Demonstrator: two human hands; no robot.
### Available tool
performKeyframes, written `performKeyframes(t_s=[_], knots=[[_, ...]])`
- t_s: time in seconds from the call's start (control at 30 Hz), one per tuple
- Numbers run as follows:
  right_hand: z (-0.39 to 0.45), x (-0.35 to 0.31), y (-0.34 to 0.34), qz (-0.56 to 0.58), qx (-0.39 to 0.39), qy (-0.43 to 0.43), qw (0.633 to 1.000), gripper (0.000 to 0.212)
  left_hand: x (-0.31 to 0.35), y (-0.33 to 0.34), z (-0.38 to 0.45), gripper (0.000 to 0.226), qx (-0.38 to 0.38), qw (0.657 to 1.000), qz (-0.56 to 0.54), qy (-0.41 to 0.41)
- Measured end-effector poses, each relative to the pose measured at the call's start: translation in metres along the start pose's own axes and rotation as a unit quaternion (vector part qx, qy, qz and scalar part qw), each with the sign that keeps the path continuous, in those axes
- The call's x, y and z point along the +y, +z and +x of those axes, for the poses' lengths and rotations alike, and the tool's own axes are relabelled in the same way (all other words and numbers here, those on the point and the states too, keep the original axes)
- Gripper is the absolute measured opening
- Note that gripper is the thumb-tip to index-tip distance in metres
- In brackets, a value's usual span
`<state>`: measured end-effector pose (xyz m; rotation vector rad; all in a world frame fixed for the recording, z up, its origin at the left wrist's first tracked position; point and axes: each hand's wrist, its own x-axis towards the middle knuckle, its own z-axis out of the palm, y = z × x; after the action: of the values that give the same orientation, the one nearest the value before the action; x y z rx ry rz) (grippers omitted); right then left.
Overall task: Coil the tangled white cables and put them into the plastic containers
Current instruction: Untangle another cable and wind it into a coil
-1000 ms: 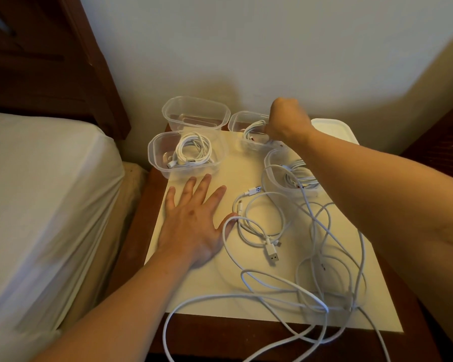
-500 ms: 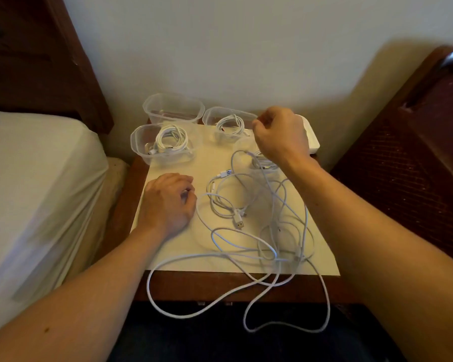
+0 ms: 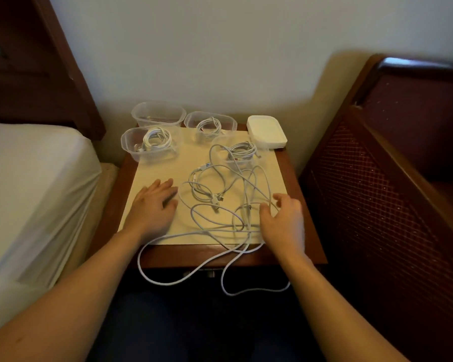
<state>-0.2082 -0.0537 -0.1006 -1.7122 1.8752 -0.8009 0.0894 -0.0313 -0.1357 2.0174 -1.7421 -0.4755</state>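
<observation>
A: What changed for us since half a second ago?

B: Our right hand (image 3: pixel 283 220) came down from the far containers to the near right of the tangled cables (image 3: pixel 228 202), fingers loosely curled among the strands; whether it grips one, we cannot tell. Our left hand (image 3: pixel 153 206) uncurled and lies flat on the cream mat (image 3: pixel 168 168).

A: And the tangle?

B: Between our hands, sprawling near to far, loops hanging over the table's front edge (image 3: pixel 183 254).

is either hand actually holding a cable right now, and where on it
Neither, it seems. The left hand lies flat on the cream mat beside the tangled cables. The right hand has curled fingers at a loop, with no clear grip.
</observation>
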Motion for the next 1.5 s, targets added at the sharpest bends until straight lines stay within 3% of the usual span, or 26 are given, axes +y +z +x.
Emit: performKeyframes(t_s=[0.07,0.13,0.27,0.37,0.47,0.57,0.63,0.7,0.77,0.87,0.93,1.0,1.07,1.13,1.3,1.4,1.5], knots=[[-0.003,0.003,-0.001,-0.027,-0.031,-0.014,0.999,0.032,0.003,-0.007,-0.003,0.036,-0.009,0.992,-0.118,-0.051],[-0.004,0.001,-0.004,-0.058,-0.03,-0.028,0.998,0.025,0.011,-0.017,-0.01,0.025,0.013,0.96,-0.253,-0.12],[-0.004,-0.006,-0.015,-0.078,-0.011,-0.051,0.996,0.02,0.026,-0.029,-0.037,0.027,0.126,0.936,-0.289,-0.154],[-0.005,-0.017,-0.026,-0.01,-0.011,-0.072,0.997,0.018,0.044,-0.026,-0.065,0.034,0.193,0.949,-0.238,-0.076],[-0.006,-0.027,-0.032,0.061,-0.028,-0.064,0.996,0.01,0.072,-0.019,-0.082,0.032,0.224,0.958,-0.138,0.114],[-0.009,-0.027,-0.037,0.066,-0.043,-0.055,0.995,0.011,0.099,-0.001,-0.09,0.036,0.149,0.958,-0.037,0.242],[-0.011,-0.02,-0.04,0.057,-0.039,-0.05,0.996,0.016,0.11,0.019,-0.094,0.043,0.088,0.955,0.068,0.274],[-0.013,-0.01,-0.042,0.062,-0.048,-0.037,0.996,0.019,0.119,0.033,-0.096,0.059,0.015,0.958,0.172,0.231],[-0.017,0.0,-0.043,0.148,-0.095,0.001,0.984,0.023,0.128,0.038,-0.094,0.071,-0.051,0.961,0.214,0.167],[-0.025,0.004,-0.048,0.35,-0.195,0.076,0.913,0.033,0.147,0.038,-0.088,0.075,-0.081,0.969,0.21,0.098],[-0.031,0.003,-0.053,0.417,-0.195,0.104,0.881,0.036,0.159,0.042,-0.084,0.081,-0.08,0.97,0.217,0.079],[-0.03,0.007,-0.051,0.395,-0.146,0.118,0.899,0.034,0.167,0.049,-0.081,0.088,-0.07,0.97,0.224,0.062],[-0.027,0.015,-0.045,0.286,-0.103,0.101,0.947,0.039,0.173,0.058,-0.08,0.086,-0.053,0.97,0.232,0.049],[-0.031,0.022,-0.039,0.19,-0.112,0.075,0.973,0.048,0.176,0.065,-0.079,0.073,-0.039,0.968,0.242,0.048],[-0.05,0.024,-0.039,0.09,-0.131,0.016,0.987,0.053,0.166,0.062,-0.078,0.034,-0.023,0.967,0.239,0.086],[-0.058,0.027,-0.032,0.014,-0.143,-0.054,0.988,0.052,0.153,0.051,-0.077,0.033,-0.015,0.971,0.219,0.091],[-0.062,0.03,-0.029,0.003,-0.148,-0.068,0.987,0.054,0.142,0.05,-0.079,0.035,-0.032,0.973,0.207,0.095]])
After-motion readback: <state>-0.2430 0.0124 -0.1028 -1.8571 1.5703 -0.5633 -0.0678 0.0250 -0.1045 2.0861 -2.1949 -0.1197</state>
